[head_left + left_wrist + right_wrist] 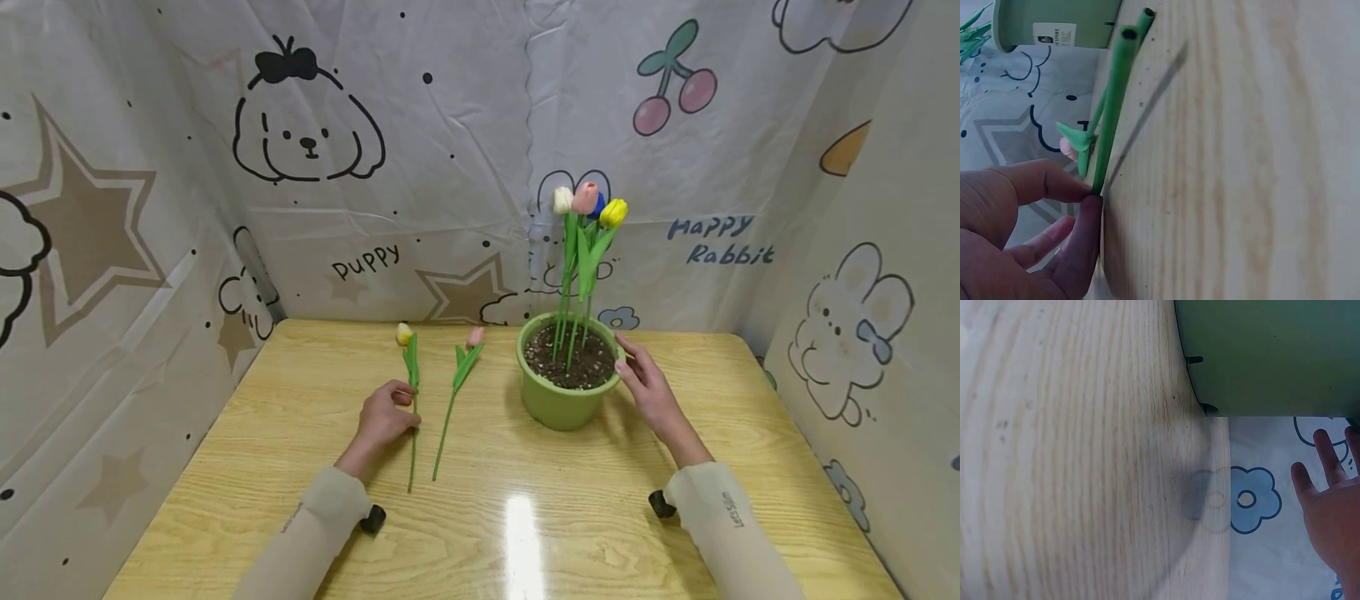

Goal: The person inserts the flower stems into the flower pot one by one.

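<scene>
Left of the one green pot (564, 392) holding four tulips (588, 204), two loose tulips: left hand (384, 421) pinches the yellow tulip's stem (412, 433); right hand (651, 390), fingers straight, touches the pot rim.

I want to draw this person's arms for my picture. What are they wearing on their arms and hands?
Both arms wear long, light beige sleeves down to the wrist. The right sleeve has small dark lettering printed along it, and the left sleeve has a fainter mark. A small black device sits at each wrist. The left hand and right hand are bare: no gloves or rings show.
</scene>
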The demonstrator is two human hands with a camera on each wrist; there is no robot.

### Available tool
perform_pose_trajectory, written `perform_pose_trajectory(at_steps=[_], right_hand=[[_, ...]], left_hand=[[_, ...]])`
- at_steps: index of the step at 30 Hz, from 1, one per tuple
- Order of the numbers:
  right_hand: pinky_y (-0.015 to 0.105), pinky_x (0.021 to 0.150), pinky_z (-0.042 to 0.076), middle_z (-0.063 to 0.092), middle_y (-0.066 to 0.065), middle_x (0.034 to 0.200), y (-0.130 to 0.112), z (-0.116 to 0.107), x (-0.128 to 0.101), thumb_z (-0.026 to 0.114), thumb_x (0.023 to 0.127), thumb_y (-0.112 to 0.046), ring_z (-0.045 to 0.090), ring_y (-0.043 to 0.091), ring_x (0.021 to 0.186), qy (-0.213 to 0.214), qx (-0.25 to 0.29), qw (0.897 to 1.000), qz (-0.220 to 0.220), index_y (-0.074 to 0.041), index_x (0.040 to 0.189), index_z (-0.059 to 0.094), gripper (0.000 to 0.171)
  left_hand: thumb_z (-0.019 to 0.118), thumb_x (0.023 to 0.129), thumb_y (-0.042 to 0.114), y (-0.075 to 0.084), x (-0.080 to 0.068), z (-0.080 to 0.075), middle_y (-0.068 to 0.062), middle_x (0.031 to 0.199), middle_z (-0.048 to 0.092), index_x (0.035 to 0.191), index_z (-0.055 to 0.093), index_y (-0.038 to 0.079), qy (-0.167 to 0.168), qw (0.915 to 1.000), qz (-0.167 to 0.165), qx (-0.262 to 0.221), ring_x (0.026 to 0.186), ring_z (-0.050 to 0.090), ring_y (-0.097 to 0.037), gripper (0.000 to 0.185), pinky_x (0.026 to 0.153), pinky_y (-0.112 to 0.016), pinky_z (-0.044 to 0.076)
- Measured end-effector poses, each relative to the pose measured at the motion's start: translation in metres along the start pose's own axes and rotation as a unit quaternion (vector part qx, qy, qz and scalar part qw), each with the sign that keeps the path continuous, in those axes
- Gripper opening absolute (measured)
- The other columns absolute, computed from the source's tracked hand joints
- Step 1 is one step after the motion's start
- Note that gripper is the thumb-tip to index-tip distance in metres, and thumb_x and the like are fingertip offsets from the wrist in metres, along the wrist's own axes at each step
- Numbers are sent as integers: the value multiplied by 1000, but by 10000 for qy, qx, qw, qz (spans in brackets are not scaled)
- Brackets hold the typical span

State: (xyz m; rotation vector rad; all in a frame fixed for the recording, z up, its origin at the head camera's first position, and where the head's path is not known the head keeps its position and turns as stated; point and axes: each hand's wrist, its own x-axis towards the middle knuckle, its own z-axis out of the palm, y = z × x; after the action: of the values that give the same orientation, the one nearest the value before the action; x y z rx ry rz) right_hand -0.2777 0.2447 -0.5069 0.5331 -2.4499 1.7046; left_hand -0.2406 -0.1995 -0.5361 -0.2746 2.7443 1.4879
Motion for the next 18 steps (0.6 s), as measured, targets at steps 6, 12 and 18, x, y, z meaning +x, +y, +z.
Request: perform_pose_trajectory(at_steps=[6,12,18], right_hand=[[0,102,34,29,26,165,0,1,0,42,113,-18,33,50,148,22,85,10000,-13,-2,162,28,53],[0,101,35,30,26,165,2,1,1,42,113,-18,34,50,147,50,92,9999,-36,-1,162,29,53],[0,101,34,29,26,165,3,0,1,42,113,-18,34,51,147,19,62,10000,-69,-2,162,29,53]], left_hand=[[76,77,-7,2,-3,-5,-20,111,70,122,67,1,1,9965,-352,-758,97,66,-29,47,71,-30,59],[70,83,-11,-1,-3,-6,-21,104,75,124,66,-6,-150,9831,-662,-1701,78,69,-14,42,66,-26,59],[66,87,-14,-3,-2,-7,-13,101,68,132,63,-7,-465,9759,-800,-1977,74,64,-12,46,62,-25,57]])
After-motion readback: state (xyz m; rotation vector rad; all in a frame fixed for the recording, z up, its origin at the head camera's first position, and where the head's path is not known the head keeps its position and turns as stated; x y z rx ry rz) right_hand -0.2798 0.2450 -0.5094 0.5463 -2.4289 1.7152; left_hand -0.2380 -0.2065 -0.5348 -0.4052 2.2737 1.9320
